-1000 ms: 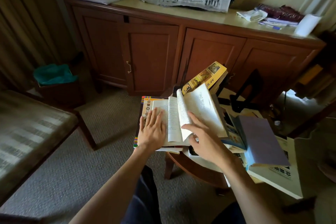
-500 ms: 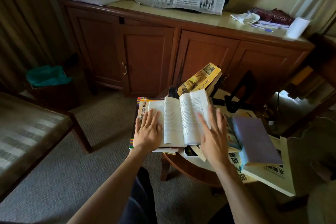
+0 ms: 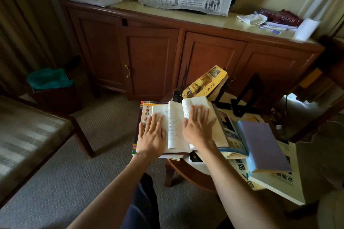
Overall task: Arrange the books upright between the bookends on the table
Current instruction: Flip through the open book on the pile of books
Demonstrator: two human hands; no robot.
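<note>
Two flat hands are pressing an open book (image 3: 176, 124) lying at the round table's (image 3: 188, 171) left edge: right hand (image 3: 200, 126), somewhat blurred, covering its right page, left hand (image 3: 151, 135) flattening the other; black bookends (image 3: 245, 96) are standing at the far edge.

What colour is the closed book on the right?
Purple, with a light blue edge; the closed book shows in the head view.

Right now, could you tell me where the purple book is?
The purple book lies flat at the right of the head view, atop the pile on the table's right side, right of the open book.
</note>
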